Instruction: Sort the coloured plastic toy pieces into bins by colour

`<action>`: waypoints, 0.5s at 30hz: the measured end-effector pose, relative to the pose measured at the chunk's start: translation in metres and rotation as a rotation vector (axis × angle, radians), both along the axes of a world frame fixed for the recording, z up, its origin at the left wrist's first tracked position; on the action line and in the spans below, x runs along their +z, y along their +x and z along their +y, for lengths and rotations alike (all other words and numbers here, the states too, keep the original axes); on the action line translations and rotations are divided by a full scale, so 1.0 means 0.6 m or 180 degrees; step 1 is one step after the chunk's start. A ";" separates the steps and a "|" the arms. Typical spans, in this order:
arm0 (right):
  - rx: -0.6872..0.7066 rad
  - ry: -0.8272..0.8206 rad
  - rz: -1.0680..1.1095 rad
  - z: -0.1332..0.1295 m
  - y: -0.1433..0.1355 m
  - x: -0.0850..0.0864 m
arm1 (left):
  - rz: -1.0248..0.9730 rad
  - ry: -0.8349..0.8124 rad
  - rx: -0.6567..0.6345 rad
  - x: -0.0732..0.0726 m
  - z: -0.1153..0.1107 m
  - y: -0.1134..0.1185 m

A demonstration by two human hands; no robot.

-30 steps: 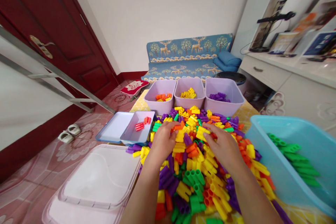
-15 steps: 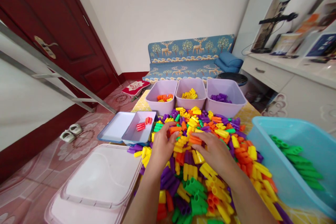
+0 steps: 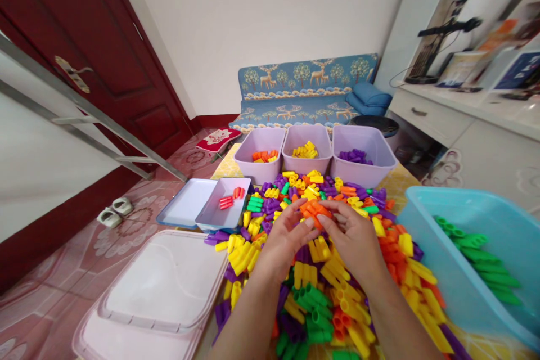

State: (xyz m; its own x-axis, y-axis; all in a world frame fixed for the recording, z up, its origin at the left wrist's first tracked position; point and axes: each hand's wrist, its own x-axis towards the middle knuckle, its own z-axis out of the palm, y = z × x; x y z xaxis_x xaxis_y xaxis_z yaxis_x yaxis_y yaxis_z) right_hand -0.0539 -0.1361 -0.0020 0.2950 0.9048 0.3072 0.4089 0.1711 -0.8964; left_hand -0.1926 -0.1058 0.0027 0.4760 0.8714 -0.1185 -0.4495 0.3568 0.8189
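Observation:
Orange plastic pieces (image 3: 314,211) are held between my two hands above a wide pile of yellow, purple, green and orange pieces (image 3: 306,274). My left hand (image 3: 287,236) grips them from the left, its thumb against their near side. From the right, my right hand (image 3: 351,236) closes its thumb and fingers on the same orange pieces. Behind the pile stand three lilac bins: the left bin (image 3: 248,166) holds orange and some yellow pieces, the middle bin (image 3: 306,166) yellow ones, the right bin (image 3: 358,174) purple ones.
At the right, a large turquoise bin (image 3: 455,287) holds green pieces. A small box (image 3: 206,214) with red pieces stands left of the pile, beside its lid (image 3: 179,205). Clear lids (image 3: 156,281) lie at the front left. A patterned sofa (image 3: 295,107) is at the back.
Both hands have come together over the pile. The orange pieces they held apart are now gathered between them. My left hand has moved right.

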 end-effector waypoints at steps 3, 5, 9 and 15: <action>-0.0012 0.0112 -0.0390 0.000 -0.001 0.003 | 0.0264 0.0198 0.0028 -0.005 -0.002 0.005; 0.0074 0.0112 -0.0387 -0.001 -0.001 0.006 | 0.0415 0.0296 0.0071 -0.007 -0.002 0.005; 0.0143 -0.0080 0.0090 -0.004 0.002 0.010 | 0.0627 0.0378 0.0082 0.004 0.012 -0.006; -0.0130 -0.0120 0.0280 -0.007 0.018 0.009 | 0.0853 0.0480 0.0595 0.071 0.143 -0.033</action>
State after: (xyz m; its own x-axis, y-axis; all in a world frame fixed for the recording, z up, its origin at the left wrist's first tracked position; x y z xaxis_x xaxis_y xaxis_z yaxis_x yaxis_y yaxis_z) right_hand -0.0429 -0.1406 0.0034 0.3561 0.9019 0.2444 0.3344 0.1212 -0.9346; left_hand -0.2123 -0.0197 0.0456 0.2762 0.9577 -0.0810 -0.2577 0.1550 0.9537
